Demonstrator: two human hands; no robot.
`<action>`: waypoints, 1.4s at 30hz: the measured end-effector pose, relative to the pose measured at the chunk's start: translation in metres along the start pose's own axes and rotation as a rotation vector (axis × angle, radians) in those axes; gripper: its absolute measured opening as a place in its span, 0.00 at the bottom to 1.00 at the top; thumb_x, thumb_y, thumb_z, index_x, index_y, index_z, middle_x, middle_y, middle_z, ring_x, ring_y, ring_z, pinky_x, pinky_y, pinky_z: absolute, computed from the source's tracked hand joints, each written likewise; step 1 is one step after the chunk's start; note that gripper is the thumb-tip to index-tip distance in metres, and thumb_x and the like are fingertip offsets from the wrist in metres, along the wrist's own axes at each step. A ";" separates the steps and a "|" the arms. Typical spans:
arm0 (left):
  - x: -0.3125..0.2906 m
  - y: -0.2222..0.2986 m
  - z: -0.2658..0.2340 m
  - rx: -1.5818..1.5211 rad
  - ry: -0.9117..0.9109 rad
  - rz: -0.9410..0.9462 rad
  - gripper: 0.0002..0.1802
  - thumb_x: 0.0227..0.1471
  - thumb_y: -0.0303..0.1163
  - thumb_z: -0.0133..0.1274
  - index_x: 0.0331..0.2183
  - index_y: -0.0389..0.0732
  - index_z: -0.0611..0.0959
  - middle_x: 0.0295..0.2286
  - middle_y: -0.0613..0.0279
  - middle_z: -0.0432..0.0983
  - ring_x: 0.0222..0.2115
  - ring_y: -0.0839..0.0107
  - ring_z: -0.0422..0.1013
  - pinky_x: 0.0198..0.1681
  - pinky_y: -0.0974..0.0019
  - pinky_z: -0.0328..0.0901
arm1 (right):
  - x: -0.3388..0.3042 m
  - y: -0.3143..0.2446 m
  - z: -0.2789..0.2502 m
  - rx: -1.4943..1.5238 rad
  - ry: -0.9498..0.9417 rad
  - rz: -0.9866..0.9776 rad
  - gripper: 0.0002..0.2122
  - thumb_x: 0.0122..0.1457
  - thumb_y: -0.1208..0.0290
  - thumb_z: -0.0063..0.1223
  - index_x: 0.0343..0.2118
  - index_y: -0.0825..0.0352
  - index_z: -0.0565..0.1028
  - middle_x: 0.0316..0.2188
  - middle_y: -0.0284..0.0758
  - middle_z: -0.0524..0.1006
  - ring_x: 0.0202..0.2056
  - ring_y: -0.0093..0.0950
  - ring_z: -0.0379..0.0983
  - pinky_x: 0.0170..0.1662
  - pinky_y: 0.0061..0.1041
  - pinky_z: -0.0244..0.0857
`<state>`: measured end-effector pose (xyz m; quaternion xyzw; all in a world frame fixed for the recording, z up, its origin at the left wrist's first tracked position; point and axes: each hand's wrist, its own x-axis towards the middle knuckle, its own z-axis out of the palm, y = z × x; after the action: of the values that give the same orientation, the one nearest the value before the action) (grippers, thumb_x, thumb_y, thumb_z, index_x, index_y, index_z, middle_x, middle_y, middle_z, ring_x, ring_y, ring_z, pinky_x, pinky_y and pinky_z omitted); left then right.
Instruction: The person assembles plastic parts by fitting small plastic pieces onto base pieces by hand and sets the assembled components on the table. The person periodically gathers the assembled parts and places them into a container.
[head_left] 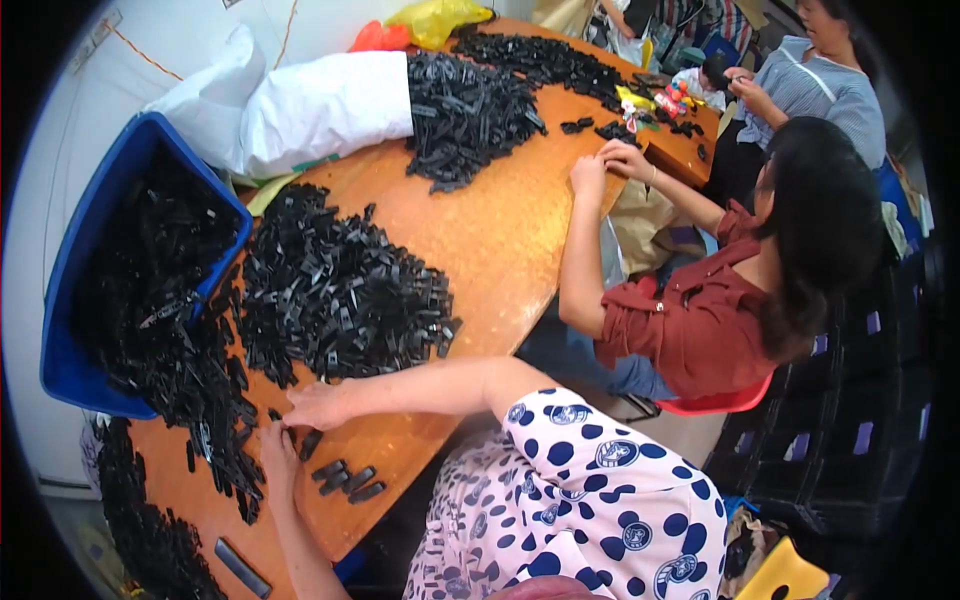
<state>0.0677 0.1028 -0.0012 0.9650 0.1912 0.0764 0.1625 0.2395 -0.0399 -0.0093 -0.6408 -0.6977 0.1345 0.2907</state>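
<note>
My left hand (279,455) and my right hand (318,404) meet over the wooden table, fingertips together. Between them is a small black plastic piece (275,414), pinched at the fingertips; its exact shape is too small to make out. Just below my right hand lies another dark piece (311,441). Closer to the table's near edge, several short black plastic pieces (347,481) lie side by side. A heap of black plastic parts (340,290) spreads beyond my right hand. More long parts (215,425) spill down beside my left hand.
A blue bin (60,300) tipped on its side holds black parts. A white sack (325,110) lies by another black heap (470,115). A long dark bar (242,567) rests at lower left. A co-worker in a red-brown shirt (690,330) sits to the right; another person (815,95) is farther back.
</note>
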 end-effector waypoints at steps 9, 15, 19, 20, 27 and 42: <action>0.009 0.022 -0.024 0.174 -0.071 0.074 0.15 0.48 0.22 0.55 0.41 0.39 0.77 0.43 0.50 0.68 0.43 0.47 0.72 0.42 0.52 0.68 | 0.001 0.002 -0.012 -0.185 -0.228 -0.087 0.10 0.56 0.65 0.54 0.41 0.57 0.77 0.43 0.47 0.73 0.44 0.48 0.74 0.43 0.43 0.70; -0.031 0.005 -0.017 0.114 -0.053 0.014 0.15 0.48 0.26 0.57 0.41 0.42 0.79 0.38 0.50 0.75 0.40 0.47 0.73 0.41 0.50 0.68 | 0.017 -0.013 -0.014 0.041 -0.318 -0.051 0.10 0.60 0.64 0.51 0.41 0.62 0.75 0.38 0.46 0.79 0.44 0.47 0.76 0.44 0.43 0.69; -0.011 0.019 -0.007 0.091 0.080 0.039 0.09 0.55 0.33 0.56 0.39 0.45 0.79 0.38 0.53 0.76 0.35 0.48 0.75 0.34 0.51 0.70 | 0.011 0.038 0.002 0.034 -0.072 -0.074 0.14 0.51 0.64 0.60 0.39 0.65 0.77 0.39 0.44 0.77 0.43 0.43 0.74 0.43 0.39 0.70; -0.009 0.017 -0.002 0.079 0.089 0.047 0.12 0.54 0.35 0.57 0.41 0.46 0.78 0.39 0.54 0.75 0.36 0.48 0.75 0.34 0.51 0.70 | 0.009 0.044 0.001 -0.030 -0.026 -0.003 0.15 0.49 0.61 0.63 0.37 0.65 0.79 0.38 0.43 0.77 0.41 0.42 0.75 0.42 0.38 0.70; -0.032 -0.004 0.011 -0.263 0.136 -0.204 0.13 0.51 0.31 0.61 0.39 0.41 0.78 0.36 0.56 0.71 0.35 0.52 0.72 0.38 0.55 0.67 | 0.009 0.034 -0.019 0.102 -0.126 0.296 0.12 0.55 0.63 0.63 0.36 0.66 0.77 0.31 0.46 0.80 0.37 0.44 0.79 0.41 0.39 0.72; -0.043 -0.012 0.027 -0.380 0.318 -0.130 0.11 0.53 0.34 0.60 0.36 0.38 0.80 0.29 0.61 0.70 0.31 0.64 0.71 0.36 0.61 0.65 | 0.015 0.003 -0.031 -0.283 -0.036 -0.077 0.11 0.57 0.61 0.60 0.31 0.65 0.79 0.33 0.36 0.79 0.36 0.36 0.78 0.36 0.32 0.73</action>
<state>0.0301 0.0887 -0.0346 0.8787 0.2583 0.2512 0.3132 0.2595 -0.0309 0.0173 -0.6458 -0.7388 0.0352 0.1896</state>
